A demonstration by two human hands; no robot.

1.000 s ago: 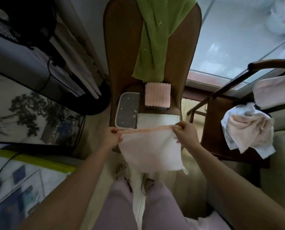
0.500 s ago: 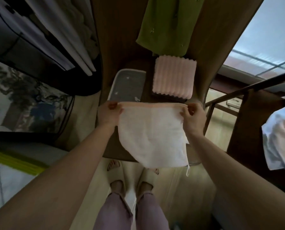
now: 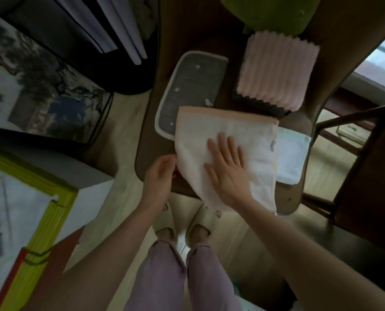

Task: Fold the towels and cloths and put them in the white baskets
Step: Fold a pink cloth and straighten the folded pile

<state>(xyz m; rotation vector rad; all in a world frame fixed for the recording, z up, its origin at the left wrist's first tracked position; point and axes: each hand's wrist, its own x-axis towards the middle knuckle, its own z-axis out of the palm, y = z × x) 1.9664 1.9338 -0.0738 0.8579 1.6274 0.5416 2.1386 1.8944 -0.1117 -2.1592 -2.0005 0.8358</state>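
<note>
R hand flat, pressing white towel on chair seat | L hand pinches left edge | tip: keep center pinned, pull edge taut, align corners b4 folding

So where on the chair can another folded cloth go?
Bare wood shows on the seat right of the white towel's peach edge, below the ribbed pink cloth. The grey cloth and pale blue cloth crowd the rest.

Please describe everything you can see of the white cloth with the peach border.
The white cloth looks soft, like thin terry, with a peach band along its far edge. It lies spread on the brown chair seat, its near part hanging over the front. The right hand presses flat on it; the left hand pinches its left edge.
</note>
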